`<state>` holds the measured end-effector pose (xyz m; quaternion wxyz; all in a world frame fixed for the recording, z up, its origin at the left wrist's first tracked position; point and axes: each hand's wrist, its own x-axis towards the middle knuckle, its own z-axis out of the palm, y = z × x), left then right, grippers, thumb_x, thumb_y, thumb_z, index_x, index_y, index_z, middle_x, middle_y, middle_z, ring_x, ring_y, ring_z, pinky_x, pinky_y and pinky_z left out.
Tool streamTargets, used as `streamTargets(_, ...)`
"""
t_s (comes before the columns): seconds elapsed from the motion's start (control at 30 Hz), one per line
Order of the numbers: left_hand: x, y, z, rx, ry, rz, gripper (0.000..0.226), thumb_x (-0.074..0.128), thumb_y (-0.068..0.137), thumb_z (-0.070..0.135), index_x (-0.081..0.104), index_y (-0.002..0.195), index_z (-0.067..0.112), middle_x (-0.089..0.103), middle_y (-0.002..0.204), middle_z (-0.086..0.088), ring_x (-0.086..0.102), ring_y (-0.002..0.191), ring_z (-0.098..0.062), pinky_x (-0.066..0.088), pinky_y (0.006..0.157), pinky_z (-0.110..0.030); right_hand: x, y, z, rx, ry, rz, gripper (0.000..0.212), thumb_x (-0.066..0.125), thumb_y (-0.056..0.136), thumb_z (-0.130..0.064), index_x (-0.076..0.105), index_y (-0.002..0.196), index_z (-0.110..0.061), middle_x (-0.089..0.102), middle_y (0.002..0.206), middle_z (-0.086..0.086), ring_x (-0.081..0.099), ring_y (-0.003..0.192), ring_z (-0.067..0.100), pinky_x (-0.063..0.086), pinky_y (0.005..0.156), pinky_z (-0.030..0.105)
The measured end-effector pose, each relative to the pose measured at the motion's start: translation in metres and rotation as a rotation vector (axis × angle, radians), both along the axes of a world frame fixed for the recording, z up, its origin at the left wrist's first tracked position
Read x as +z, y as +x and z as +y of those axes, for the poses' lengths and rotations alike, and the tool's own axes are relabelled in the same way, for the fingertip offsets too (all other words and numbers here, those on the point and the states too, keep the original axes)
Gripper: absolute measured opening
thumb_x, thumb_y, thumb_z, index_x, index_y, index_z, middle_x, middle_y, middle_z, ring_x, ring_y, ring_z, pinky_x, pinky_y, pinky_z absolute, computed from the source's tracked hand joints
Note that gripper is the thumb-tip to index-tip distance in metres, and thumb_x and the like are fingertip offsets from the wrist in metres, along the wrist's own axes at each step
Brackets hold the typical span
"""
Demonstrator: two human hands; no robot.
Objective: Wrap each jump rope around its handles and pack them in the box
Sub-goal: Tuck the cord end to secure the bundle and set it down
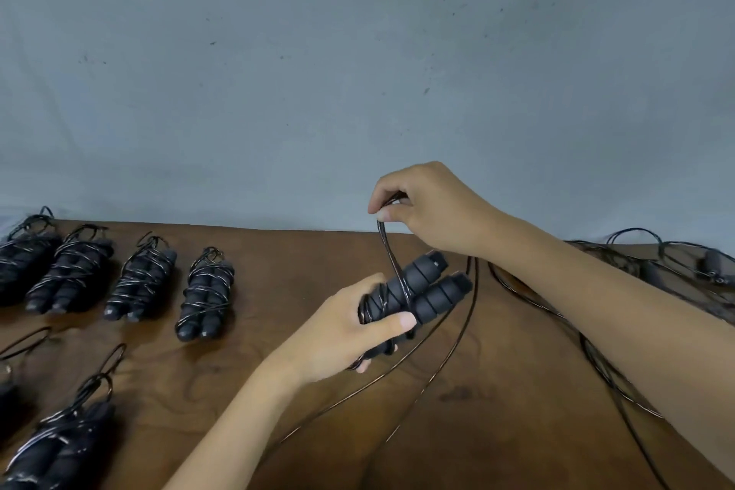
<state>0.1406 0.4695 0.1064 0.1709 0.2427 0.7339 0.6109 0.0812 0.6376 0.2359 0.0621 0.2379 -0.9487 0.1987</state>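
Two bare hands work at the centre of the frame above a brown wooden worktop [497,390]. The left hand [346,334] has its grip curled around a pair of black ribbed foam handles [417,290] held side by side, thumb pressed across them; a few turns of thin black cord already circle their lower part. The right hand [425,203], above and slightly right, pinches a doubled length of that thin black cord [391,251] between thumb and fingers, stretched taut up from the handles. Two loose strands of it trail down toward the lower middle of the frame.

At the left, four finished bundles of black handles wound in cord [143,278] lie in a row, the leftmost partly cut off by the frame edge. Below them, in the lower left, one more wrapped bundle [63,442] is clear, and another dark shape at the left edge is too cropped to identify. At the right edge a tangle of unwrapped black cords [652,263] lies blurred; how many ropes it holds cannot be told. A grey wall [358,52] fills the upper frame.
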Motion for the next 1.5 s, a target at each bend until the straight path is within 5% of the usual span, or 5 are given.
streamTargets(0.13, -0.001, 0.004, -0.001, -0.026, 0.093, 0.012, 0.033, 0.07, 0.101, 0.033, 0.055, 0.115, 0.007, 0.072, 0.088, -0.013, 0.054, 0.052, -0.024, 0.046, 0.054, -0.036, -0.011, -0.007, 0.011, 0.002, -0.049, -0.126, 0.008, 0.074, 0.093, -0.014, 0.08, 0.096, -0.017, 0.075, 0.094, -0.015, 0.066, 0.092, -0.007, 0.047, 0.083, 0.006)
streamTargets(0.5, -0.019, 0.007, 0.004, 0.234, 0.534, -0.171, 0.035, 0.063, 0.096, 0.051, 0.063, 0.119, 0.024, 0.071, 0.09, -0.019, 0.053, 0.054, -0.026, 0.03, 0.044, -0.021, -0.05, -0.005, 0.031, -0.066, -0.161, -0.391, 0.034, 0.06, 0.086, 0.008, 0.062, 0.058, -0.011, 0.056, 0.056, -0.001, 0.047, 0.056, 0.01, 0.042, 0.063, 0.027)
streamTargets(0.7, -0.023, 0.001, 0.006, 0.469, 0.605, -0.251, 0.038, 0.068, 0.099, 0.048, 0.062, 0.117, 0.015, 0.07, 0.086, -0.018, 0.052, 0.052, -0.025, 0.031, 0.042, -0.02, -0.054, 0.011, 0.023, -0.026, -0.193, -0.377, 0.02, 0.063, 0.101, -0.019, 0.078, 0.111, -0.027, 0.077, 0.086, -0.009, 0.05, 0.055, 0.004, 0.048, 0.067, 0.017)
streamTargets(1.2, -0.018, -0.009, 0.017, 0.687, 0.664, -0.267, 0.037, 0.066, 0.1, 0.04, 0.062, 0.119, 0.009, 0.07, 0.087, -0.026, 0.056, 0.052, -0.028, 0.041, 0.039, -0.021, -0.049, 0.039, 0.017, -0.236, 0.076, -0.077, 0.031, 0.059, 0.1, -0.046, 0.067, 0.077, -0.025, 0.069, 0.063, -0.011, 0.061, 0.054, 0.005, 0.054, 0.061, 0.029)
streamTargets(1.5, -0.018, -0.021, 0.009, 0.8, 0.672, -0.15, 0.029, 0.069, 0.1, 0.033, 0.063, 0.119, 0.011, 0.072, 0.081, -0.013, 0.065, 0.06, -0.026, 0.054, 0.047, -0.032, -0.035, 0.052, 0.021, -0.246, 0.283, 0.021, 0.018, 0.047, 0.105, -0.028, 0.063, 0.111, -0.021, 0.069, 0.099, -0.003, 0.063, 0.09, 0.019, 0.054, 0.079, 0.04)
